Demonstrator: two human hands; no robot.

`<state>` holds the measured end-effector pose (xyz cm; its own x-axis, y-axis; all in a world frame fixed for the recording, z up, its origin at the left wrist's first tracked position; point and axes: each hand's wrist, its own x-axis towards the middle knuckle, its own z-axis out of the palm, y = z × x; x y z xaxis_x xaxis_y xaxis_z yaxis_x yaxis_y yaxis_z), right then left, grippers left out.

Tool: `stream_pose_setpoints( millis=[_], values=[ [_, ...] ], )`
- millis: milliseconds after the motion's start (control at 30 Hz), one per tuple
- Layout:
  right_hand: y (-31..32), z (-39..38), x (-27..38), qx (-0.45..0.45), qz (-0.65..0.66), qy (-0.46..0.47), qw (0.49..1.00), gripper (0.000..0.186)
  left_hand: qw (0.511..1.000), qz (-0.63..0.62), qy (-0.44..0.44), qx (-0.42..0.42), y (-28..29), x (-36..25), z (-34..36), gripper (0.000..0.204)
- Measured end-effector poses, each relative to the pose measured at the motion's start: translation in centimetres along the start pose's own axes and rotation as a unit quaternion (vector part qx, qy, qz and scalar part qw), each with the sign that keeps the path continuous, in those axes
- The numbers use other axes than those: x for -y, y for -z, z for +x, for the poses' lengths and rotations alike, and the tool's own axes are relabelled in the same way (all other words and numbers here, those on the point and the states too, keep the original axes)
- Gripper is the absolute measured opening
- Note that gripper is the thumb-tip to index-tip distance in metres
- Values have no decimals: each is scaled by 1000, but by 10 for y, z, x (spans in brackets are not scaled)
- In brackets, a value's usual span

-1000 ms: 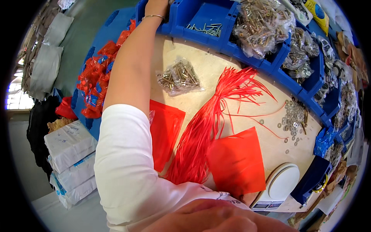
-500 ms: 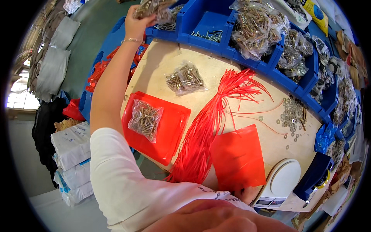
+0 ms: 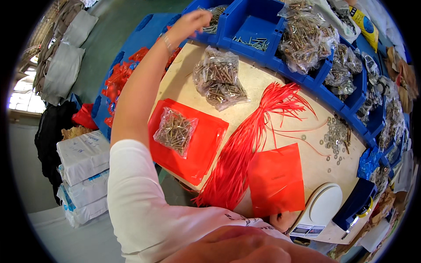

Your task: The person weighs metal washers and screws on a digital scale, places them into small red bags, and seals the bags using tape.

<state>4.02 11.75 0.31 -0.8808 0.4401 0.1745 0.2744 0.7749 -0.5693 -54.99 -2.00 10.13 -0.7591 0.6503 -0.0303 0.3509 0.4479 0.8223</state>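
My left hand (image 3: pixel 195 22) is raised before a blue bin of screws (image 3: pixel 215 26) at the top, open and empty, its fingers loosely bent. Below it two bags of screws (image 3: pixel 215 68) lie overlapping on the pale board (image 3: pixel 184 70). Another bag (image 3: pixel 174 131) rests on red plastic sheets (image 3: pixel 204 151). A bundle of red strands (image 3: pixel 230 171) runs diagonally down the middle. My right hand (image 3: pixel 283 219) shows only partly at the lower edge of a second red sheet (image 3: pixel 276 179); its fingers are mostly hidden.
Blue bins (image 3: pixel 250 30) with screws and bagged fittings (image 3: pixel 302 48) curve along the back and right. Loose washers (image 3: pixel 337 136), a white scale (image 3: pixel 320 204) and a navy tape dispenser (image 3: pixel 355 201) are at the right. Red packets (image 3: pixel 118 76) and stacked white packages (image 3: pixel 83 158) are at left.
My left hand came away from the back-left bin holding a bag of screws, then let it go onto the bag on the board; it is now empty, a little further right.
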Motion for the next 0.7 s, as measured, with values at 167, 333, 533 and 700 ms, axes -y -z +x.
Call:
stream_pose_setpoints(
  millis=[167, 333, 533, 700],
  values=[
    [-1, 1, -12, -4, -2, 15, 1000, 26, 870, 408, -112, -254, -9, 61, 115, 79],
    [-5, -4, -16, -17, -53, 28, 998, 24, 867, 495, -11, -54, -21, 54, 140, 65],
    [-6, -3, -14, -6, -40, 2, 999, 24, 895, 365, -90, -241, -26, 77, 141, 25],
    [-5, -4, -14, -4, -29, 0, 1000, 23, 872, 288, -134, -374, -9, 97, 133, 13]
  ],
)
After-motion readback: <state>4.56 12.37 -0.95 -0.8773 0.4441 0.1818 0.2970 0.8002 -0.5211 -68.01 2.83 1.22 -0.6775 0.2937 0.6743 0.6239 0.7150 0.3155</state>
